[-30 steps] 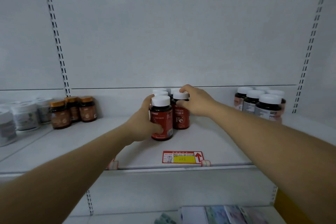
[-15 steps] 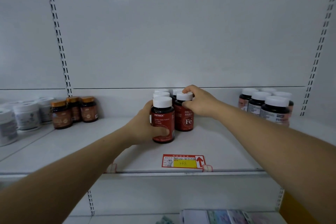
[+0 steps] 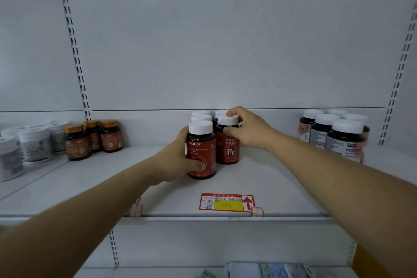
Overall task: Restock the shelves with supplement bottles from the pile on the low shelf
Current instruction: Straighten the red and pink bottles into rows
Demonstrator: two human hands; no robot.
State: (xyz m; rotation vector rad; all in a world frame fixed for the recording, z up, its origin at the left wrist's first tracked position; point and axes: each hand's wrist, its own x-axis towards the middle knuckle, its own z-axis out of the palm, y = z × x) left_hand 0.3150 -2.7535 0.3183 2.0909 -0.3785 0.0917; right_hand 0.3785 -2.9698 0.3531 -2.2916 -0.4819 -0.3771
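Two rows of red supplement bottles with white caps stand in the middle of the white shelf. My left hand wraps around the front left red bottle, thumb across its label; the bottle stands upright on the shelf. My right hand grips the front right red bottle, marked "Fe", by its white cap and shoulder. More white caps of the same kind show behind these two, their bodies hidden.
Brown bottles with orange caps and white jars stand at the left. Dark bottles with white caps stand at the right. A red and yellow price tag sits on the shelf's front edge. Boxes lie on the shelf below.
Both hands stay on the same two red bottles. The bottles have hardly shifted; the view has tilted slightly so the shelf sits a little lower in the frame.
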